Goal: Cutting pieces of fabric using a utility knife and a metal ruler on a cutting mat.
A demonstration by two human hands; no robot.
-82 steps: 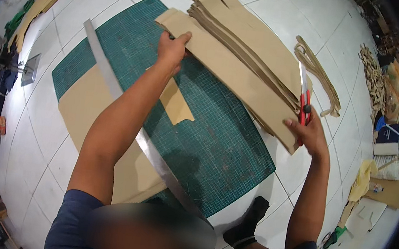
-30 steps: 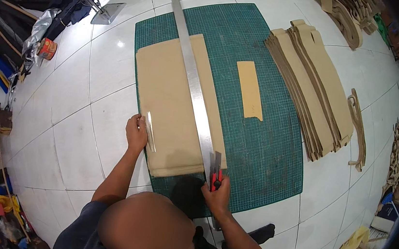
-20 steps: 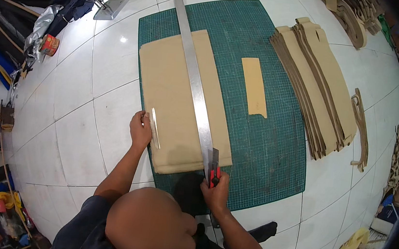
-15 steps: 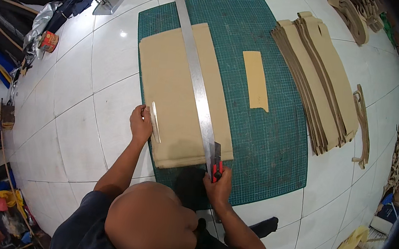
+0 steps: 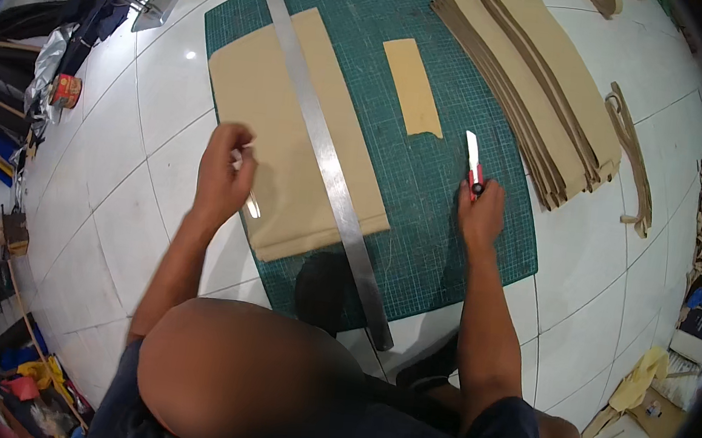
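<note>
In my right hand (image 5: pixel 481 216) is a red and black box cutter (image 5: pixel 476 179), held over the right part of the green cutting mat (image 5: pixel 483 267) with its blade out and pointing away from me. My left hand (image 5: pixel 226 173) is curled at the left edge of a stack of tan fabric (image 5: pixel 288 165); its fingertips are blurred, and whatever they pinch is unclear. Beside its thumb, a shiny clear strip (image 5: pixel 252 205) shows on the fabric. A long steel ruler (image 5: pixel 324 152) crosses the stack lengthwise and overhangs the mat's near edge. Neither hand touches the ruler.
On the mat lies a small yellowish-tan piece (image 5: pixel 414 87). To its right are stacked tan fabric strips (image 5: pixel 544 94) and a narrow bundle (image 5: pixel 635 163). A machine with a metal base plate (image 5: pixel 157 9) stands far left, near a red can (image 5: pixel 65 91). White tiles (image 5: pixel 106 185) surround the mat.
My right hand has left the ruler's near end and moved right with the box cutter. My left hand has shifted slightly up beside the clear strip. The whole view has shifted.
</note>
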